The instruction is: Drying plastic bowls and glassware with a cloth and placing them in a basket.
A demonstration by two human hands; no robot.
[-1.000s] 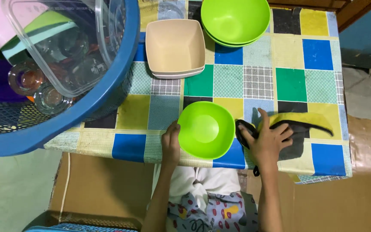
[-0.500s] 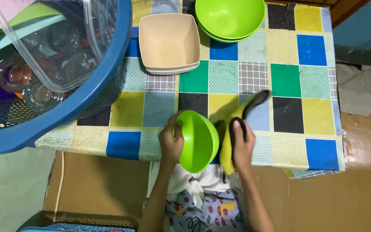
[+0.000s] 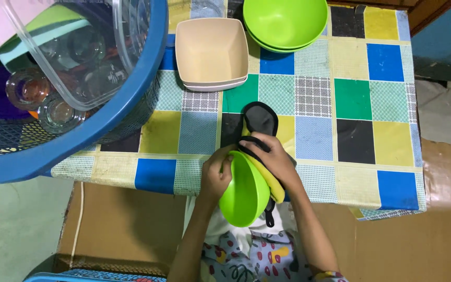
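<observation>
My left hand [image 3: 215,176] grips the rim of a bright green plastic bowl [image 3: 245,193], tilted on its side at the table's near edge over my lap. My right hand [image 3: 271,156] presses a black and yellow cloth [image 3: 261,121] against the bowl's upper edge; the cloth's black end sticks up over the table, and a strap hangs below the bowl.
A checkered tablecloth covers the small table [image 3: 351,104]. A beige square bowl [image 3: 212,52] and stacked green bowls [image 3: 284,23] stand at the back. A blue basket [image 3: 105,130] at the left holds a clear plastic container [image 3: 74,52] and glasses. Brown floor lies to the right.
The bowl has been lifted off the table and tipped on its side. My right hand picked the cloth up from the right part of the table and brought it onto the bowl.
</observation>
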